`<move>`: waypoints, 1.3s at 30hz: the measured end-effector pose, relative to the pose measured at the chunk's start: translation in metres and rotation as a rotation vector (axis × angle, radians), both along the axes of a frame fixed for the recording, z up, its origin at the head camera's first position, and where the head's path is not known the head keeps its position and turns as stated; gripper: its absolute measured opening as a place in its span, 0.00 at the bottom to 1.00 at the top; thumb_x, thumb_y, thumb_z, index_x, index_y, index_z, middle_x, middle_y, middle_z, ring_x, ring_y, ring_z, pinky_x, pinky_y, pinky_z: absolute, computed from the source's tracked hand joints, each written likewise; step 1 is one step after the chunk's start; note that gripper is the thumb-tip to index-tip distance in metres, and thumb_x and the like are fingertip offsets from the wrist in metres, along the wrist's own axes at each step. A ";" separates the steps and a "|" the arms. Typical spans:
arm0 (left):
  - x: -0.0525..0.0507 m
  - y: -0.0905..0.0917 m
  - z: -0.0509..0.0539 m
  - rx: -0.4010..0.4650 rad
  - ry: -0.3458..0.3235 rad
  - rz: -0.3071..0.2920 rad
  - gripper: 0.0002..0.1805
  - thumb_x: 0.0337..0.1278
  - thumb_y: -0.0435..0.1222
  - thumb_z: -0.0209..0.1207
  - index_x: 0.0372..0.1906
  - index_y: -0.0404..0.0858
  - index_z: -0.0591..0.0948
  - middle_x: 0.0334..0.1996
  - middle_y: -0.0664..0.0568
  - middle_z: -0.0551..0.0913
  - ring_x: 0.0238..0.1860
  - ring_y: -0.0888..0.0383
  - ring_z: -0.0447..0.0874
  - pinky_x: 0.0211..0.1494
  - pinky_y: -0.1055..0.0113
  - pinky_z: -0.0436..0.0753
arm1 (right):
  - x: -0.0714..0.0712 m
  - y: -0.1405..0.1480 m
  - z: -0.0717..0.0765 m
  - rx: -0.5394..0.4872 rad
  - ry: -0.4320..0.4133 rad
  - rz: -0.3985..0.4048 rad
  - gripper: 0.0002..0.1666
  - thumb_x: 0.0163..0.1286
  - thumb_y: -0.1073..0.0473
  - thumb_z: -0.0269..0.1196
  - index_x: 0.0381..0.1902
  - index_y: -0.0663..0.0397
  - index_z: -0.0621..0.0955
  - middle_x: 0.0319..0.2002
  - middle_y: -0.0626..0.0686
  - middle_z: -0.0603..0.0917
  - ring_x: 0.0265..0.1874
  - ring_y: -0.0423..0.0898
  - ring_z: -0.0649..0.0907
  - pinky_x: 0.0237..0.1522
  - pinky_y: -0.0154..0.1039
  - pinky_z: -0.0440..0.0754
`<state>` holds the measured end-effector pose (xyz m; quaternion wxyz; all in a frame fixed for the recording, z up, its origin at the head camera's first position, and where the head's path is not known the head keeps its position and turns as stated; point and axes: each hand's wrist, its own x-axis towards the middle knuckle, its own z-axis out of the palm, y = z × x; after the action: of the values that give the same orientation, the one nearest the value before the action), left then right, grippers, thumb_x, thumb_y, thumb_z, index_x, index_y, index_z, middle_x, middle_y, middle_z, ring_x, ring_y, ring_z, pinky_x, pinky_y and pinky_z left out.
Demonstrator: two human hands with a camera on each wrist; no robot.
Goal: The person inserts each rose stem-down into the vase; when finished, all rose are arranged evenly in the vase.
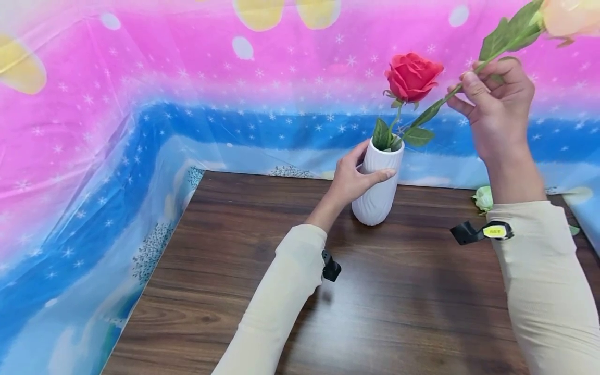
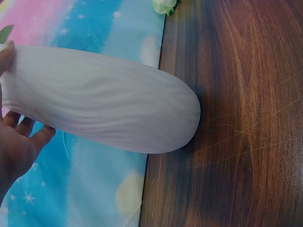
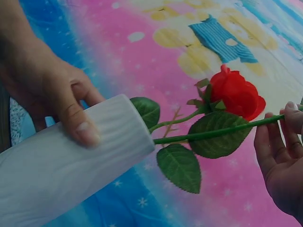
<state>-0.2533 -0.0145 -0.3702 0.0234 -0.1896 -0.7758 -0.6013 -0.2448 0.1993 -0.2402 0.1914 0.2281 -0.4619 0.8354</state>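
A white ribbed vase [image 1: 375, 200] stands on the table, tilted slightly, with a red rose [image 1: 413, 78] in its mouth. My left hand [image 1: 349, 179] grips the vase near its upper part, thumb across the front. Higher up on the right, my right hand [image 1: 503, 104] pinches the green stem [image 3: 227, 129] of a pale peach flower [image 1: 569, 18], whose bloom is cut off by the head view's edge. That stem slants down to the vase's rim, and its leaves [image 3: 180, 168] hang just outside the mouth. The stem's lower end is hidden at the vase.
A pale green flower [image 1: 483, 199] lies at the table's back right, partly hidden by my right forearm. The dark wooden table [image 1: 244, 271] ends at a pink and blue patterned cloth [image 1: 178, 67] behind and to the left.
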 end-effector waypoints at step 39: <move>0.003 -0.002 0.000 -0.003 0.021 -0.012 0.44 0.56 0.44 0.73 0.77 0.50 0.66 0.68 0.52 0.78 0.68 0.53 0.79 0.65 0.57 0.83 | -0.012 -0.029 -0.065 0.632 -0.168 -0.182 0.10 0.66 0.71 0.67 0.38 0.51 0.87 0.35 0.37 0.88 0.34 0.32 0.88 0.38 0.25 0.86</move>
<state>-0.2506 -0.0170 -0.3702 0.0278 -0.2005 -0.7752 -0.5984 -0.2564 0.1707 -0.3050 0.1465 0.1643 -0.7306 0.6463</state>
